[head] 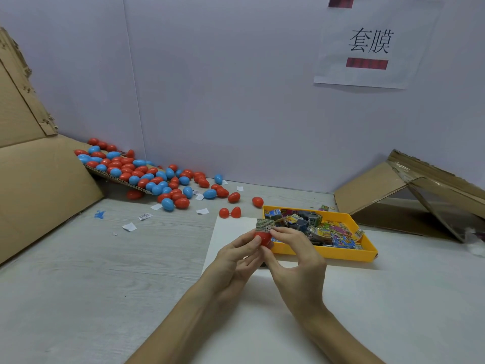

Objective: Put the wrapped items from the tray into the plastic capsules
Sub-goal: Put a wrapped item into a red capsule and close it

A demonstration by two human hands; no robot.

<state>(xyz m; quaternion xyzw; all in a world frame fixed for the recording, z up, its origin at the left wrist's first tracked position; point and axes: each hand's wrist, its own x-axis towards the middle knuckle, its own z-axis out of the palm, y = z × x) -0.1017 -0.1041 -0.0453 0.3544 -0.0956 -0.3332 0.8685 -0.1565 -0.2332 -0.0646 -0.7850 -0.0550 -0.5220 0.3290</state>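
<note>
Pale tabletop (105, 258) against a white wall: at centre the left hand (236, 254) grips a red capsule (263, 238) mouth-up, seemingly so the right hand (296, 254), pinching a wrapped item (264, 225), can push it in; the yellow tray (341, 254) sits close at three o'clock, spare capsules (147, 174) at ten.

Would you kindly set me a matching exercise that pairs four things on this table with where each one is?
Things:
1. packet
2. tray
3. open capsule
4. capsule pile

Places:
A. spilling from the cardboard at the left
B. pinched by the right hand above the red capsule that the left hand holds
C. right of the hands, full of wrapped items
D. lying on the table just beyond the white sheet

Pairs: 1-B; 2-C; 3-D; 4-A.
</note>
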